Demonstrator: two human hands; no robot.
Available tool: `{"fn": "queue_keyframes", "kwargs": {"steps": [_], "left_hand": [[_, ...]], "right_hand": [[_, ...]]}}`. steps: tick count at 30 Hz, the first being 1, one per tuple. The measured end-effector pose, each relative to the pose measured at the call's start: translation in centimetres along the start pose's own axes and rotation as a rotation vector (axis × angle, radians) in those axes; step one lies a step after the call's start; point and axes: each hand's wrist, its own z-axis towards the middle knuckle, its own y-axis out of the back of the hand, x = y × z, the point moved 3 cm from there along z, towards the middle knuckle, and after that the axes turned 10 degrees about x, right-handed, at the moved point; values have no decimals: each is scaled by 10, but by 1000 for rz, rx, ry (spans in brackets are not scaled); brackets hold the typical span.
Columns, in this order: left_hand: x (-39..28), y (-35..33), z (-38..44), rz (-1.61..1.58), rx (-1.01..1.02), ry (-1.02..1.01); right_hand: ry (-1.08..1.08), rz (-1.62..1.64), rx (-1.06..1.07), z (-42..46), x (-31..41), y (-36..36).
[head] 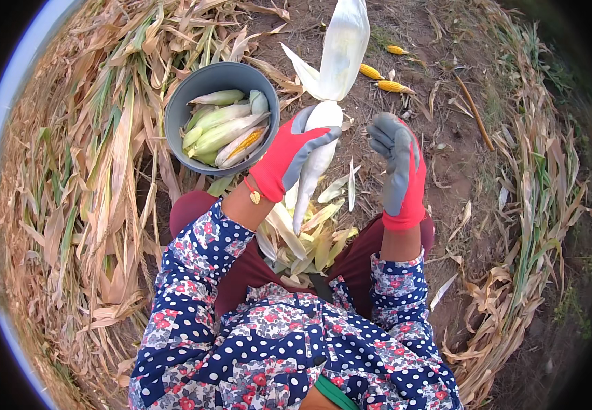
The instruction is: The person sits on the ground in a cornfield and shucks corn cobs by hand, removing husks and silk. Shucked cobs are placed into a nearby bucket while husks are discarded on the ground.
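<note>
My left hand (pixel 296 148), in a red glove with a grey palm, grips a maize ear in pale husk (pixel 319 164). Its thumb lies across the husk, which tapers down towards my lap. At the far end, broad whitish husk leaves (pixel 344 51) are folded back and spread away from me. The kernels of this ear are hidden. To the right, apart from the ear, my gloved right hand (pixel 396 159) is raised with its fingers curled together, and nothing shows in it. Loose husk leaves (pixel 321 241) are heaped between my legs.
A grey bucket (pixel 173 118) at the left holds several husked-over ears, one showing yellow kernels (pixel 247 141). Bare yellow cobs (pixel 393 86) lie on the soil ahead. A wooden-handled tool (pixel 474 110) lies farther right. Dry maize stalks (pixel 85 205) are piled at left, more (pixel 521 266) at right.
</note>
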Motion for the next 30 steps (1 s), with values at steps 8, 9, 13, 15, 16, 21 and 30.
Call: {"fn": "queue_keyframes", "kwargs": {"steps": [8,9,13,15,16,21,30], "left_hand": [[2,-18,-1,553,116,-163],[-1,-21,-4,595,111,-145],[14,-17,-5,548,127,-113],[13,-18,-6,571,139,-100],[12,-18,-7,582,144,-94],[18,-24,-10,458,135,-56],[20,-40,-24,-130,464,122]], "right_hand": [[200,-328,-158,-7,-1,-2],[281,-348,-165,-7,8,-6],[225,-400,17,-16,8,-9],[240,-417,-54,-16,10,-15],[248,-425,-88,-15,11,-17],[249,-165,-90,-11,-5,-17],[106,1381,397,-3,-3,23]]}}
